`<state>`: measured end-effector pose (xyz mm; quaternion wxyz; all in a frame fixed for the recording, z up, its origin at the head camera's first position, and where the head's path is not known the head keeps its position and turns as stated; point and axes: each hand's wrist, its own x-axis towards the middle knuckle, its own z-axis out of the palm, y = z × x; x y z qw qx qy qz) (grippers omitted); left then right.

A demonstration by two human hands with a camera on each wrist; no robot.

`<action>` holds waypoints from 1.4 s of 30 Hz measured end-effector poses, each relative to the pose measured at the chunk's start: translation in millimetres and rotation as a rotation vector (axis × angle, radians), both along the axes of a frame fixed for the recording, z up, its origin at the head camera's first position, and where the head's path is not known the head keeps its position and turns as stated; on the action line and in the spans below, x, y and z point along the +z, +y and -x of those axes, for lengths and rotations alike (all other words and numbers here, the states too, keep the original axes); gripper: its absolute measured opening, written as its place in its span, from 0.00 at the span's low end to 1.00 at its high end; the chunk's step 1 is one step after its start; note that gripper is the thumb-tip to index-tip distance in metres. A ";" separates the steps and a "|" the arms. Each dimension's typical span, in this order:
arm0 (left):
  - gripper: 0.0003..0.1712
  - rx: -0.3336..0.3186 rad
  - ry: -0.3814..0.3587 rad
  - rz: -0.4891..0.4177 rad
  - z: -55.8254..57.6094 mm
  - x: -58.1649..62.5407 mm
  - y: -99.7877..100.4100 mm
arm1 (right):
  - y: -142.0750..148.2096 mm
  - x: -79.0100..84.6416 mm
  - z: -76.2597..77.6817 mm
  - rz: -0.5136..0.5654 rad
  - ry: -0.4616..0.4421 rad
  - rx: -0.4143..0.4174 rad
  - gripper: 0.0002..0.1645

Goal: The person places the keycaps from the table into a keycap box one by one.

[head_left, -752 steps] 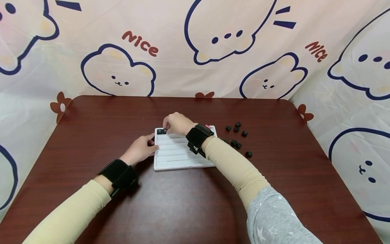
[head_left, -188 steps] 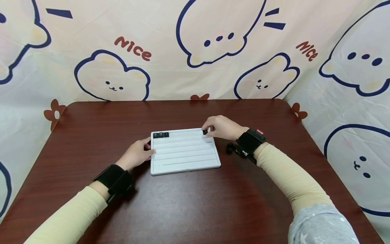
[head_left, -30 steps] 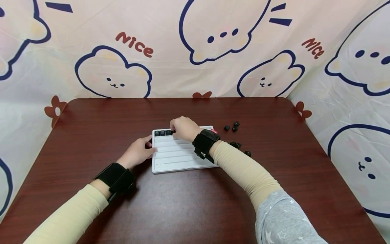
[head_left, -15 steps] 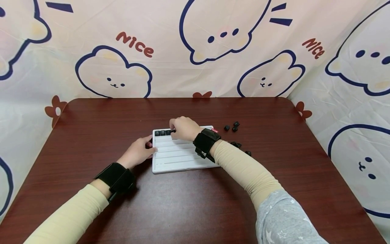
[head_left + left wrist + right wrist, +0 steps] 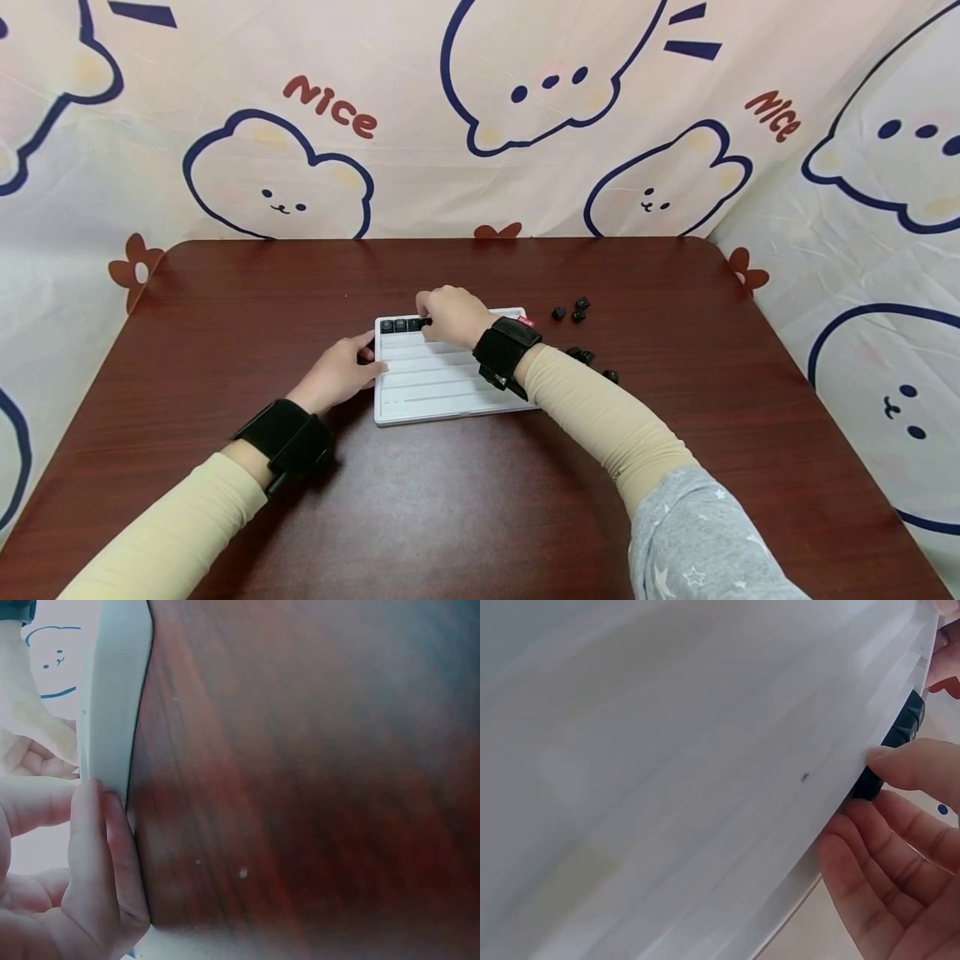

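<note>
A white ridged tray point(image 5: 438, 375) lies on the table in the head view. At its left edge my left hand point(image 5: 336, 375) grips the rim, thumb on top; the left wrist view shows fingers point(image 5: 88, 847) against the tray's side. Several black keycaps point(image 5: 400, 326) sit side by side from the far left corner along the top row. My right hand point(image 5: 452, 317) pinches another black keycap point(image 5: 868, 784) at the right end of that row, its thumb on the near side. Its fingers partly cover this keycap in the head view.
Right of the tray, several loose black keycaps point(image 5: 579, 315) lie on the brown table point(image 5: 480, 517), some by the right forearm point(image 5: 600, 417). A red tag point(image 5: 527, 322) shows beside the right wristband. Printed cloth point(image 5: 420, 192) hangs behind the table.
Since the oldest frame, the row has grown and fewer loose keycaps lie at right. Lately the right hand carried a keycap from the tray's right corner leftward; over the last second it barely moves.
</note>
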<state>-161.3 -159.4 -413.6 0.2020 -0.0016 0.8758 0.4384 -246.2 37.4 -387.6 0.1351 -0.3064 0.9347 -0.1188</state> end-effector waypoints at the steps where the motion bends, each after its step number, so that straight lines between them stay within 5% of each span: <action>1: 0.39 -0.002 0.002 -0.002 -0.1 0.4 0.2 | 0.3 -0.1 0.3 0.005 -0.002 -0.001 0.11; 25: 0.39 0.000 0.010 0.003 -1.2 1.9 1.9 | 14.1 0.3 2.2 0.060 -0.021 0.030 0.12; 42: 0.39 0.000 0.018 0.003 -1.6 -0.3 0.0 | 76.3 14.2 7.2 0.106 0.016 -0.022 0.07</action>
